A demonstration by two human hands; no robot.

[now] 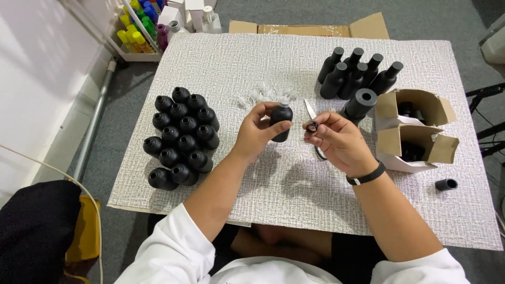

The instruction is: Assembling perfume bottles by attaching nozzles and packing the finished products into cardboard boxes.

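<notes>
- White sleeves fill the bottom edge of the frame, and both bare forearms reach up from them over a table (294,194) with a pale woven cover.
- At the centre of the frame, the left hand (256,132) grasps a small black bottle (281,122), fingers wrapped around its body; the bottle stands roughly upright with a pale top.
- Just right of it, the right hand (339,141) pinches a small black ring cap (312,127) between thumb and fingertips, close to the bottle but not touching it.
- That wrist wears a black band (366,175).
- Scissors (311,111) lie on the table partly behind the right hand.
- Left of centre, a tight cluster of capless black bottles (181,138) stands on the table.
- Upper right, a smaller group of capped black bottles (357,73) stands together, with a wider black cylinder (362,103) just in front.
- Right of the hands sit open cardboard boxes (415,131) with dark items inside.
- A loose black cap (446,184) lies near the right edge of the table.
- Small clear plastic pieces (263,95) lie scattered just above the held bottle.
- Coloured bottles (138,26) sit in a tray at the upper left of the frame.
</notes>
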